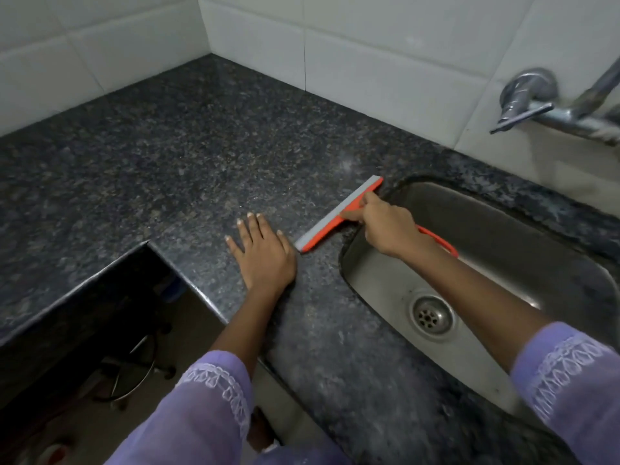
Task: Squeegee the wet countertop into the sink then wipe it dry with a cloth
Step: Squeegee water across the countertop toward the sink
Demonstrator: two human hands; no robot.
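- The right hand [385, 226] grips the orange squeegee [339, 214] where its handle meets the head, fingers curled round it and the forefinger stretched along the back of the head.
- The squeegee's grey blade lies on the dark speckled bench [188, 156], just left of the sink [503, 229], running aslant from near the bench's front toward the wall.
- The blade sits ahead and to the left of the right hand; the orange handle runs back under the wrist and its looped end shows over the sink basin.
- The right forearm reaches across the sink, above the drain [431, 315].
- The left hand [263, 251] lies flat on the bench, palm down, fingers straight and spread a little, holding nothing.
- The near end of the blade is just beside the left hand, off its thumb side; whether they touch cannot be told.
- Both arms wear lilac sleeves [208, 394] with white embroidery at the cuffs.
- A chrome tap [536, 102] is fixed to the white tiled wall [369, 45] above the sink's far side.
- The bench is L-shaped, with a cut-in corner left of the left hand; below it a dim floor with a wire stand [137, 370] can be made out.
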